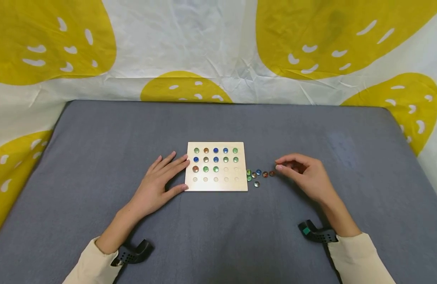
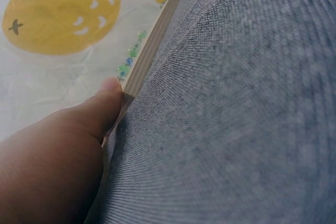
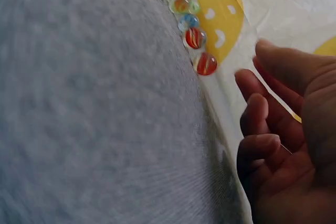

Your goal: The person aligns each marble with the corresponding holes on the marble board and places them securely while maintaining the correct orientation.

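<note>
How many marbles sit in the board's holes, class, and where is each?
13 marbles on the board: five fill the back row, five the second, three the left of the third. None seems hidden.

The table (image 1: 126, 130) has a grey fabric surface with rounded far corners and a pale patch (image 1: 340, 144) toward its far right. Behind it and along both sides hangs a creased white cloth (image 1: 190, 31), printed with large yellow fruit shapes (image 1: 49, 33) that carry short white marks.
</note>
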The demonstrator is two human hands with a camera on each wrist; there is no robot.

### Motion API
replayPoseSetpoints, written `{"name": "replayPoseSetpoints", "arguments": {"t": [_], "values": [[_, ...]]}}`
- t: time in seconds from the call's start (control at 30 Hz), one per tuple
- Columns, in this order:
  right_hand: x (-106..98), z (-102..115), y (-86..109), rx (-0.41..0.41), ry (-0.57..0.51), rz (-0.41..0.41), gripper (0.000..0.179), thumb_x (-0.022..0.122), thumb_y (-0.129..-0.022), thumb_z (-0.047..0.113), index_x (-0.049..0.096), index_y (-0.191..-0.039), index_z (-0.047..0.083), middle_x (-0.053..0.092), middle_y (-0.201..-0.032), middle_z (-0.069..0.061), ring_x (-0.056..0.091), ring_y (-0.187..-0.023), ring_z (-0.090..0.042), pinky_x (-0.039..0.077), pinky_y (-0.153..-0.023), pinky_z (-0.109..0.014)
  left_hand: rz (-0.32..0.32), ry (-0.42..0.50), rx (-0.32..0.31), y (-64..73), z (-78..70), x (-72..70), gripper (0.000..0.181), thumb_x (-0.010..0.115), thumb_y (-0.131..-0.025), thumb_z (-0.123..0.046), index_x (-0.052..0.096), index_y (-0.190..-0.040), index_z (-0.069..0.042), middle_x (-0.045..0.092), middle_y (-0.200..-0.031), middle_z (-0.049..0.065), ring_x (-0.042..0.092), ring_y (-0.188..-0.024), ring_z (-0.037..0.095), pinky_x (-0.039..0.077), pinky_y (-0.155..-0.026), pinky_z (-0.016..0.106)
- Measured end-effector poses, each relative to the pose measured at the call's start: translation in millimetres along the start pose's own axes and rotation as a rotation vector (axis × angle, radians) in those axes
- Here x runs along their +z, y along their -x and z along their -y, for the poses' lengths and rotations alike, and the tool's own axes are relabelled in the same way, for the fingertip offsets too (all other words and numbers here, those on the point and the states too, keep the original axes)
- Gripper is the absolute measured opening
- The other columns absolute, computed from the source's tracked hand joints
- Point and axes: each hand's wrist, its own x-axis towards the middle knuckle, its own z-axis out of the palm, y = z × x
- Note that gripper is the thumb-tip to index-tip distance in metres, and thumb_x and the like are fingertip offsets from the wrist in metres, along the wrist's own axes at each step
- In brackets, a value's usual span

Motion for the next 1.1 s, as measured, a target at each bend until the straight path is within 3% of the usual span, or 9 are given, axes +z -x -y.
{"name": "replayPoseSetpoints", "arguments": {"t": [0.2, 0.4, 0.83, 1.1], "values": [[-3, -6, -0.8, -0.024, -0.038, 0.063, 0.013, 0.070, -0.086, 0.000, 0.070, -0.099, -0.002, 0.059, -0.076, -0.010, 0.047, -0.055, -0.015, 0.039, -0.048, -0.025, -0.003, -0.008, -0.005, 1.5, -0.8, -2.0, 0.066, 0.070, -0.087, -0.035, 0.045, -0.145, -0.016, 0.039, -0.150, 0.000, 0.024, -0.141, 0.029, 0.011, -0.112, 0.053], [-4, -8, -2.9, -0.109, 0.039, 0.097, 0.016, 0.074, -0.081, -0.004, 0.072, -0.097, 0.001, 0.056, -0.074, -0.006, 0.042, -0.051, -0.016, 0.035, -0.045, -0.027, -0.011, -0.008, 0.003, 0.7, -1.3, -4.0, 0.066, 0.071, -0.087, -0.035, 0.045, -0.145, -0.015, 0.039, -0.150, 0.000, 0.024, -0.141, 0.028, 0.011, -0.112, 0.054], [-1, -6, -4.7, -0.078, 0.119, 0.109, 0.019, 0.078, -0.077, -0.002, 0.072, -0.094, 0.004, 0.061, -0.083, -0.009, 0.042, -0.058, -0.013, 0.035, -0.052, -0.025, -0.010, -0.011, 0.001, -2.3, -0.9, -2.5, 0.066, 0.071, -0.086, -0.033, 0.046, -0.144, -0.015, 0.040, -0.149, 0.001, 0.025, -0.141, 0.029, 0.012, -0.112, 0.053], [2, -39, -5.9, -0.094, 0.179, 0.088, 0.023, 0.081, -0.076, 0.010, 0.073, -0.095, 0.020, 0.057, -0.078, 0.005, 0.039, -0.056, -0.010, 0.033, -0.053, -0.024, -0.001, -0.007, -0.001, -2.6, -1.1, -1.7, 0.066, 0.071, -0.086, -0.033, 0.046, -0.144, -0.015, 0.040, -0.149, 0.001, 0.024, -0.141, 0.029, 0.011, -0.112, 0.053]]}}
